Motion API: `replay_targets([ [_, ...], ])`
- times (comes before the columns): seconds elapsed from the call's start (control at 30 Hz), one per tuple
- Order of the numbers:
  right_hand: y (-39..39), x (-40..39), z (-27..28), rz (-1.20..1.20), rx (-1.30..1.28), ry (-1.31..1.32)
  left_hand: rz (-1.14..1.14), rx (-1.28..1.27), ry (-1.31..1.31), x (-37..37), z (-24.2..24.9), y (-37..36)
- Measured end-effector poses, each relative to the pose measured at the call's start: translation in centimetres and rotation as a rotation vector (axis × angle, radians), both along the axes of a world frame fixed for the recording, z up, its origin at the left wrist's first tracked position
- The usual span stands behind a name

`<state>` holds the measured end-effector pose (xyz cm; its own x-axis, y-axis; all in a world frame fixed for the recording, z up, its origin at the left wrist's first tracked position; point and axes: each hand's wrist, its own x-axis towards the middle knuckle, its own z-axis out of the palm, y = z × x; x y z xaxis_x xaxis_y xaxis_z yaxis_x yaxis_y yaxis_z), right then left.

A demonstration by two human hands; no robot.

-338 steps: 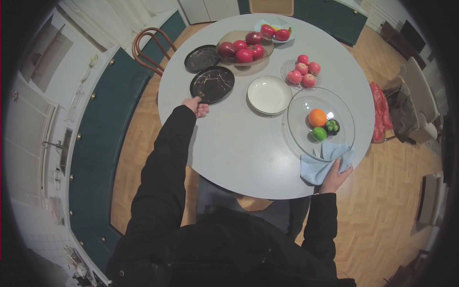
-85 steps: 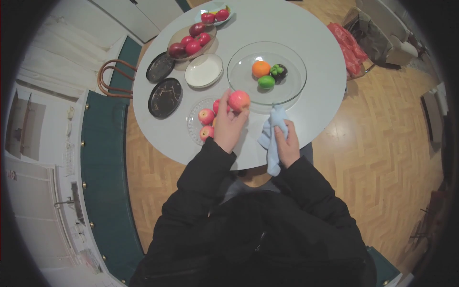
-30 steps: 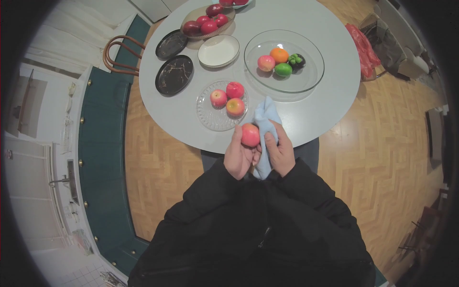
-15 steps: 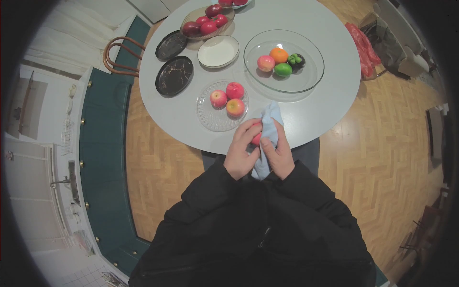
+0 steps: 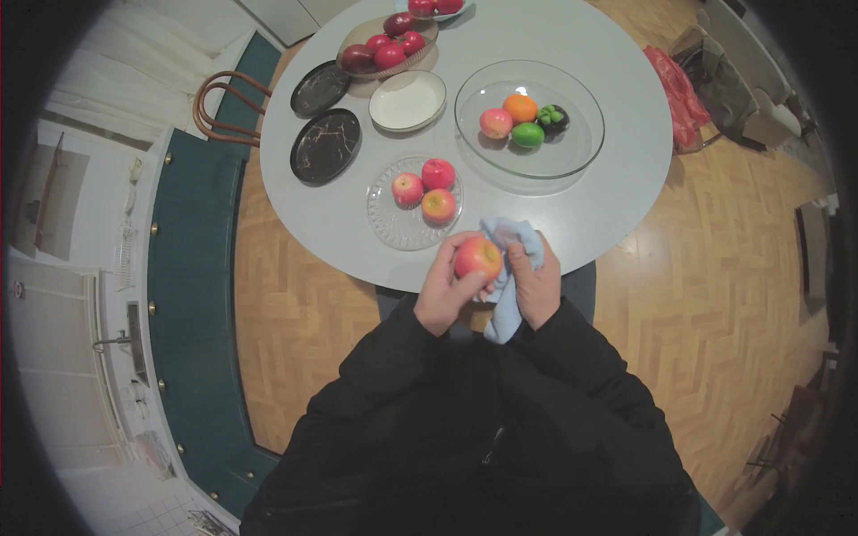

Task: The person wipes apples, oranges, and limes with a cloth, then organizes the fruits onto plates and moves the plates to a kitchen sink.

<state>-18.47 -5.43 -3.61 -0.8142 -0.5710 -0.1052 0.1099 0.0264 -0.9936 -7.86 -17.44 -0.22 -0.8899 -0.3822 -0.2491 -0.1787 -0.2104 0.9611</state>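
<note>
Table: a round white table point(image 5: 617, 205) fills the far half of the view, its near edge just ahead of the person's hands.
Large glass bowl: a clear bowl point(image 5: 581, 134) stands far right on the table, holding one pink apple, an orange, a lime and a dark fruit.
Small glass plate: a patterned glass plate point(image 5: 386, 223) sits near the table's near edge, just left of the hands, with three apples point(image 5: 425, 188) on it.
Other dishes: a white bowl point(image 5: 407, 100) and two black marbled plates point(image 5: 324, 146) lie far left; a bowl of dark red apples point(image 5: 382, 49) stands beyond them.
Cloth: a pale blue cloth point(image 5: 509, 286) is bunched in the right hand point(image 5: 534, 286), fingers curled tight around it, pressed against the fruit.
Apple in hand: the left hand point(image 5: 444, 290) grips a red-yellow apple point(image 5: 478, 256) with fingers wrapped about it, held above the table's near edge.
Progress: judging by the layout, one apple already rests in the large bowl, one is at the cloth, and three wait on the small plate.
</note>
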Motion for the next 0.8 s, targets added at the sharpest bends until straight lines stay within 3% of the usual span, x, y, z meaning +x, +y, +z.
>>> replay_targets([
  [0.07,-0.4,-0.8,-0.5,-0.122,-0.026,0.047,0.039,0.335,0.167,-0.1,-0.3,-0.5],
  [0.2,-0.7,-2.6,-1.7,-0.26,-0.034,0.007,0.006,0.626,0.395,-0.2,-1.5,-1.1],
  [0.6,-0.5,-2.5,-2.3,-0.185,0.048,0.067,-0.083,0.689,0.486,-0.2,-2.5,-1.5],
  [0.8,-0.2,-2.8,-3.1,-0.157,0.027,0.114,0.188,0.448,0.045,-2.7,-0.3,-1.6],
])
